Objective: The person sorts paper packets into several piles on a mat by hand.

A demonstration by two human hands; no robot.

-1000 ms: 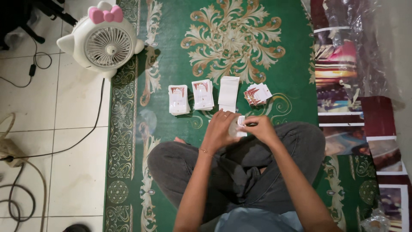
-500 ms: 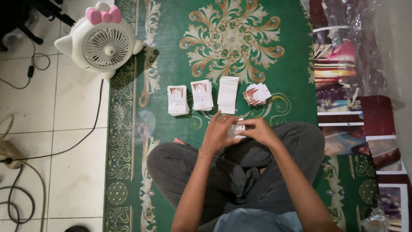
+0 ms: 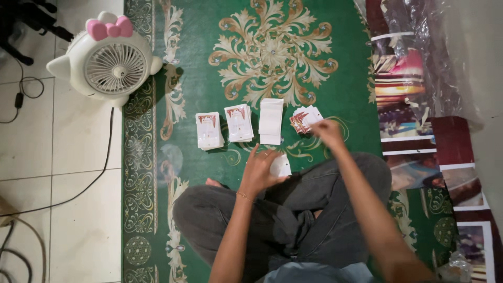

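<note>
A person is seen from above, seated cross-legged on a green patterned rug (image 3: pixel 209 94). A small stack of white cards (image 3: pixel 281 166) is gripped in the left hand (image 3: pixel 259 173), just below the centre of the frame, above the knees. The right hand (image 3: pixel 326 129) is stretched to the right of centre, its fingers closed at the edge of a fanned pile (image 3: pixel 305 118) of red-and-white cards; it is blurred, so contact cannot be confirmed. Three more piles are laid in a row to the left of it: a plain white pile (image 3: pixel 271 120), then two red-printed piles (image 3: pixel 239 122) (image 3: pixel 209 130). A white fan (image 3: pixel 107 58) with a pink bow is placed at the upper left, on floor tiles.
</note>
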